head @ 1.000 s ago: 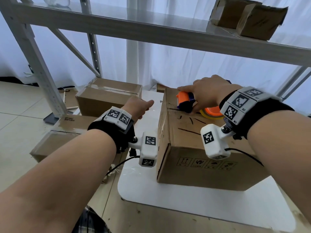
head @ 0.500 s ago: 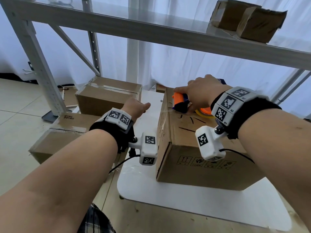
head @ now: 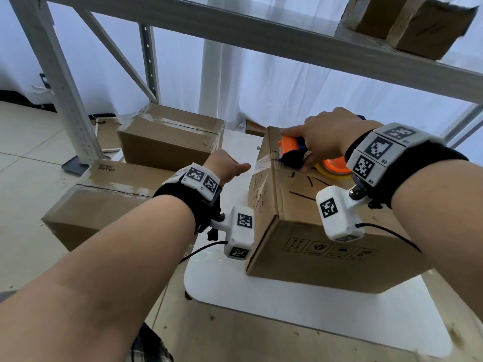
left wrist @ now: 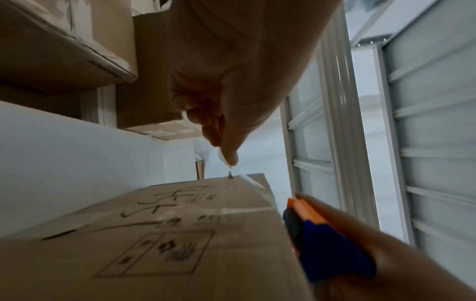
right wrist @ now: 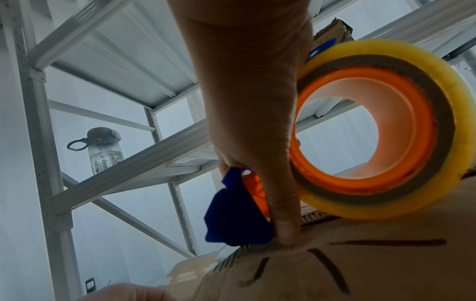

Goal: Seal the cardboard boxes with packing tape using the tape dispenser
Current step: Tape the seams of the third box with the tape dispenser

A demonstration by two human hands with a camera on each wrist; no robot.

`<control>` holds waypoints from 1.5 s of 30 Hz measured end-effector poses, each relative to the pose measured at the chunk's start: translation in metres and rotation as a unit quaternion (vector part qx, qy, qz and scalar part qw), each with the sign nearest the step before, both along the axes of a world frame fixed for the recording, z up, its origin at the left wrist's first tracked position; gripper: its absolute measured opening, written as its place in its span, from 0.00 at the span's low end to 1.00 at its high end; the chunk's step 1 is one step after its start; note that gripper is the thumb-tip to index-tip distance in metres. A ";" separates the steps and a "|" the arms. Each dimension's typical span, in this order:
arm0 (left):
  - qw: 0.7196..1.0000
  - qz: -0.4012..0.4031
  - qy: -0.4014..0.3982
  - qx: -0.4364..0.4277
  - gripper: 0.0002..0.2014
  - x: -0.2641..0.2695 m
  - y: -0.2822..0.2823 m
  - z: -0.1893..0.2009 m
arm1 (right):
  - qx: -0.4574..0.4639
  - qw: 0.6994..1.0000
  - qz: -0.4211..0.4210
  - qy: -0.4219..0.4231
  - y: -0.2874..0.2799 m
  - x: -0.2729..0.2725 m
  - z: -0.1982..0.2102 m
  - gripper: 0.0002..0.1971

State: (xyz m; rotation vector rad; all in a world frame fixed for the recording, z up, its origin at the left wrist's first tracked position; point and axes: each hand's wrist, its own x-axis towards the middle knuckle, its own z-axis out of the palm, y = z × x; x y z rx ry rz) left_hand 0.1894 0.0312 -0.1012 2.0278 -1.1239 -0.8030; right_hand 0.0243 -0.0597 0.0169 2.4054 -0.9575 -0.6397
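Cardboard box (head: 321, 220) sits on the white bench (head: 261, 296), right of centre in the head view. On its top left edge, the right hand (head: 329, 139) grips the orange-and-blue tape dispenser (head: 291, 151). Just left, the left hand (head: 226, 165) has its fingers (left wrist: 206, 120) pinching the clear tape strip (head: 264, 162), stretched from the dispenser.

1. Box (head: 321, 220): matt brown cardboard, inked marks
2. Dispenser (head: 291, 150): smooth orange and blue plastic
3. Tape (right wrist: 381, 130): glossy yellowish film on a cardboard core
4. Sealed boxes (head: 170, 137): cardboard under shiny tape
5. Rack (head: 52, 74): pale painted metal
6. Board (head: 287, 309): smooth matt white
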 end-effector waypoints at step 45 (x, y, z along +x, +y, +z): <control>0.894 -0.286 -0.299 0.171 0.36 -0.051 0.022 -0.004 | -0.002 0.999 0.015 -0.042 0.005 -0.002 -0.002 0.42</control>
